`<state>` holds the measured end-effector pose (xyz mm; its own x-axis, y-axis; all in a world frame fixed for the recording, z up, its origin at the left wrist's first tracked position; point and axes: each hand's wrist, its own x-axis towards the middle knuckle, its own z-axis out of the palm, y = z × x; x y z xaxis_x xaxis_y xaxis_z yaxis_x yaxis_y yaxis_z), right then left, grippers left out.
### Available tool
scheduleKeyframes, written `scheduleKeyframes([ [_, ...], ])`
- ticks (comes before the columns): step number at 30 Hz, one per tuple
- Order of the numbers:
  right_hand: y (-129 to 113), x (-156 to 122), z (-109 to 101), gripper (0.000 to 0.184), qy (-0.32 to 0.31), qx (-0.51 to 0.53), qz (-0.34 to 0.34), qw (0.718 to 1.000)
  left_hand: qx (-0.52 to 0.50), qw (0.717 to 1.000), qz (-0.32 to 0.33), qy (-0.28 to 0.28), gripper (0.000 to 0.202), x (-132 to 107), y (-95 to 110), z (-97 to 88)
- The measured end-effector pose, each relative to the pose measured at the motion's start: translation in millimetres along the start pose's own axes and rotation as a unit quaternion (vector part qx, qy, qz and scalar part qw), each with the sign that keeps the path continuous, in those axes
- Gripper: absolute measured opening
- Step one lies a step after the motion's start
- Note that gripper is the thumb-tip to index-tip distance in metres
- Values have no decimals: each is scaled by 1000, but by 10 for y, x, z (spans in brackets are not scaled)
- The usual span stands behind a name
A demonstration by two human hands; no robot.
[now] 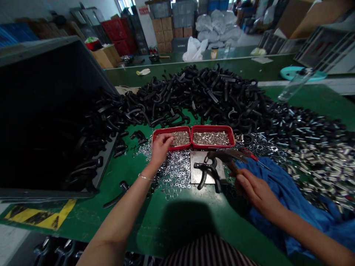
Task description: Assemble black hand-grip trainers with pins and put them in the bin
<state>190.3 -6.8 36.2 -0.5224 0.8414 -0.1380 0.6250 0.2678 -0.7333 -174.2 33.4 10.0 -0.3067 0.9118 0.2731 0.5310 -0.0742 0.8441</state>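
Observation:
My left hand (160, 147) reaches into the left red tray (155, 133) of small silver pieces, its fingertips bent together in a pinch over them. My right hand (253, 188) grips the wooden handle of a hammer (226, 157), whose head lies over a small steel plate (198, 157). A black curved part (209, 171) rests on that plate. A second red tray (231, 136) of silver pieces sits beside the first. Silver washers (174, 175) lie scattered under my left wrist.
A big heap of black curved parts (199, 96) fills the far side of the green table (177, 221). Silver sleeves (310, 147) pile up at right. A blue cloth (288, 192) lies under my right arm. A large black bin (50, 111) stands at left. Red-handled scissors (251, 154) lie by the hammer.

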Motion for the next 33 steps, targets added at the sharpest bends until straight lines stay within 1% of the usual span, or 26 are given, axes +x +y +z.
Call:
scheduleKeyframes([
  [1,34,0,7,41,7,-6,9,1000,-13,999,14,-30,19,-105,92,95],
  [3,109,5,34,42,-24,21,42,999,-32,994,26,-97,16,-291,260,318],
  [5,169,-6,66,46,-67,110,92,987,-35,988,20,-149,15,-406,370,544],
  [7,207,-50,101,49,-76,218,142,963,-16,984,17,-175,14,-437,411,736],
  [9,240,-113,143,50,-38,307,174,935,8,983,24,-182,13,-407,404,880],
  [12,326,-188,219,50,33,395,179,900,29,981,28,-191,13,-329,370,1022],
  [15,451,-203,284,48,71,438,175,879,49,977,22,-207,14,-286,369,1105],
  [19,577,-165,324,46,86,478,170,858,85,972,25,-216,15,-292,421,1148],
  [22,595,-138,332,44,88,497,165,848,123,968,36,-215,15,-311,467,1152],
  [28,558,-137,330,45,73,480,175,857,151,966,53,-205,14,-342,500,1170],
  [33,634,-144,334,39,33,469,164,867,148,967,46,-200,12,-337,512,1182],
])
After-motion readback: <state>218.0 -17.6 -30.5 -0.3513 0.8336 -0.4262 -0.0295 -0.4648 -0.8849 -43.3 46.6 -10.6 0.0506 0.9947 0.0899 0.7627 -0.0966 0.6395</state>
